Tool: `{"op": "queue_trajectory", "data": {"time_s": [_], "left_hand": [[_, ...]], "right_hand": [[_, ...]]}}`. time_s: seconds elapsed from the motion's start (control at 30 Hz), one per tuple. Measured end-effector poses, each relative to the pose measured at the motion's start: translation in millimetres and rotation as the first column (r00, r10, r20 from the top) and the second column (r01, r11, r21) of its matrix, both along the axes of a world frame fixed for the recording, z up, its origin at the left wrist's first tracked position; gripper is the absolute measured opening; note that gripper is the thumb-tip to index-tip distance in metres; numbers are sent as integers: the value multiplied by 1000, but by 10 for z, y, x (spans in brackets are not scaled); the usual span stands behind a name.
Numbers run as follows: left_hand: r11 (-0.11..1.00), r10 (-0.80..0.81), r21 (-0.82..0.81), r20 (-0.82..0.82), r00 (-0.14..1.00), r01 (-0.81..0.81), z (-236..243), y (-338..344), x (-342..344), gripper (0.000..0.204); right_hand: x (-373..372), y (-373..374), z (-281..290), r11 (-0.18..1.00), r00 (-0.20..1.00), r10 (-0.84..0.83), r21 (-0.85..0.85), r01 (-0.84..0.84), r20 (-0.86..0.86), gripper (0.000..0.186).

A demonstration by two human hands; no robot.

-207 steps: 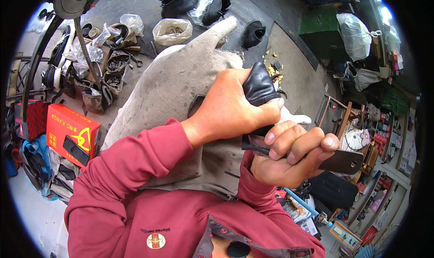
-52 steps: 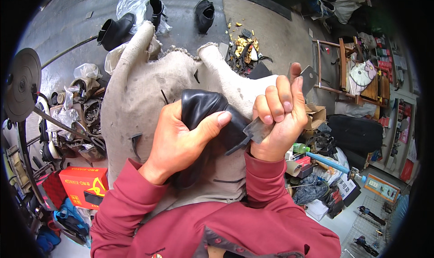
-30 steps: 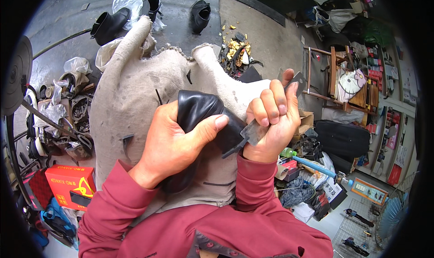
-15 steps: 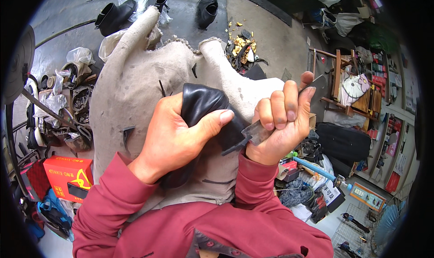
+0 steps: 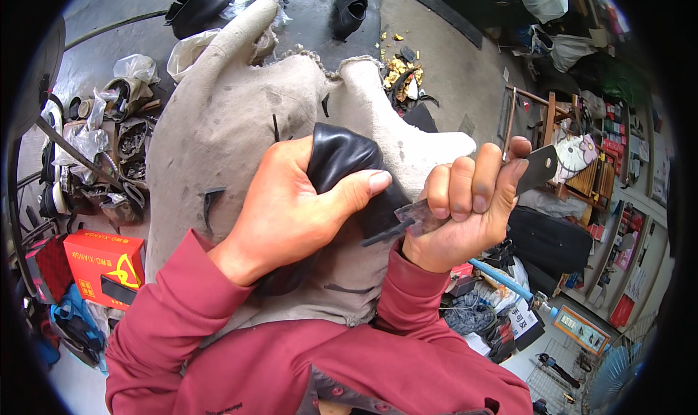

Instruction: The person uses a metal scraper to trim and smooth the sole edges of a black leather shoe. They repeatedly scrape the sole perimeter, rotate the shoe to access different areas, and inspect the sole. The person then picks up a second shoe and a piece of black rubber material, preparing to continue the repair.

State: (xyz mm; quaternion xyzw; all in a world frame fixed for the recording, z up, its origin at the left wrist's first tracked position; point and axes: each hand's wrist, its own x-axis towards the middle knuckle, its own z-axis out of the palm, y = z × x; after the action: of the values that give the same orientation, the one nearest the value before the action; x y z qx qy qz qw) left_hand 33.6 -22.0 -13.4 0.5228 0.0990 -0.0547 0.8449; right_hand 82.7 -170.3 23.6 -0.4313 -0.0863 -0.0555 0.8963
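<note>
My left hand (image 5: 287,215) is wrapped round a black leather boot (image 5: 343,155), its thumb pressed on the upper. My right hand (image 5: 465,215) grips a flat metal cobbler's knife (image 5: 539,169); its holed end sticks out past my thumb. The knife's other end meets the boot's lower right edge, where a thin dark strip (image 5: 387,232) juts out. Under the boot, a stained beige cloth (image 5: 211,135) covers my lap. Dark scraps (image 5: 212,200) lie on it. Much of the boot is hidden by my left hand.
Black boots (image 5: 350,13) stand on the floor ahead, near a heap of yellow and black scraps (image 5: 403,73). Bagged shoes (image 5: 87,135) and a red box (image 5: 105,266) are at left. At right are a wooden chair (image 5: 550,117), a black bag (image 5: 549,233) and shelves.
The knife and my right hand have shifted right, and more of the holed end shows. The whole view has moved slightly. My left hand keeps its hold on the boot.
</note>
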Motion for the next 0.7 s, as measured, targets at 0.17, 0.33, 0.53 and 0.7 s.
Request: {"op": "queue_trajectory", "data": {"time_s": [0.17, 0.33, 0.53, 0.7], "left_hand": [[999, -35, 16, 39, 999, 35, -32, 24, 6, 22], [999, -37, 35, 53, 998, 35, -64, 22, 1, 26], [998, -28, 55, 72, 997, 24, -94, 23, -9, 28], [999, -27, 42, 73, 997, 24, -104, 22, -5, 28]], "right_hand": [[-68, -11, -16, 998, 999, 35, -47, -34, 12, 31], [-115, -16, -38, 999, 998, 29, -25, -28, 59, 30], [-159, -9, -51, 996, 994, 32, -84, -23, 100, 28], [-185, -11, -92, 992, 989, 102, -87, -93, 105, 25]]}}
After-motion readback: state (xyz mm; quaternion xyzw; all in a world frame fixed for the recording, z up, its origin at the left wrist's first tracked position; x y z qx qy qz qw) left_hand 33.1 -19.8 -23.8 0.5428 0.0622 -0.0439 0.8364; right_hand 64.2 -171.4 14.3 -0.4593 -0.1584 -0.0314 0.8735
